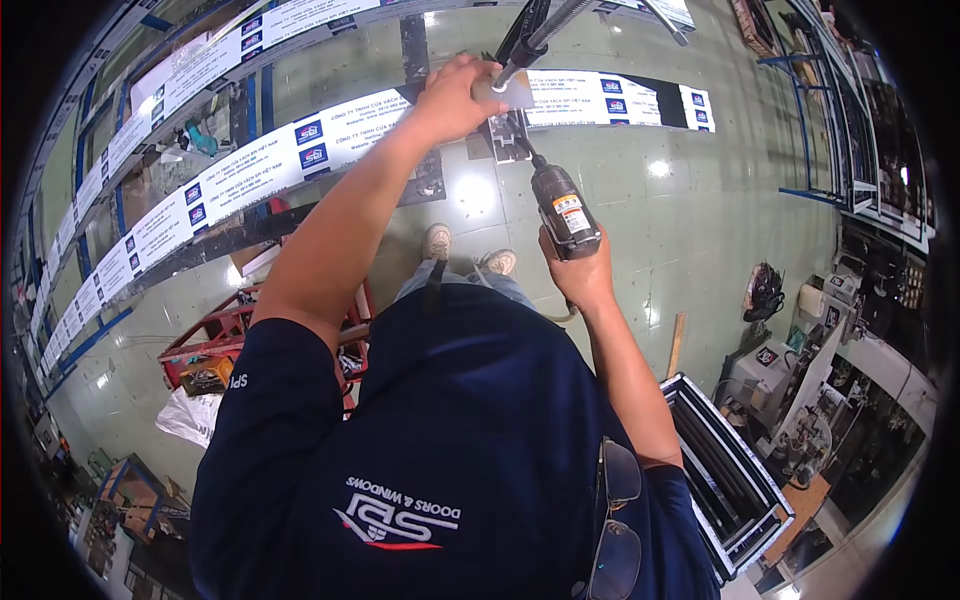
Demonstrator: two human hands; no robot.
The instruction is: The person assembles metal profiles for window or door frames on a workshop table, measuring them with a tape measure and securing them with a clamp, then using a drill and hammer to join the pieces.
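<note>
My left hand presses down on a small grey metal plate at the joint of a long aluminium profile wrapped in white film with blue logos. My right hand grips a dark grey power tool with a warning label. The tool's tip points at the bracket under the profile joint, just below my left hand. A dark bar rises from the joint towards the top. My shoes stand on the green floor below.
A second film-wrapped profile runs along the upper left. A red trolley stands at my left. Stacked frames lie at the lower right, beside a cluttered workbench. A black bag and a wooden stick are on the floor.
</note>
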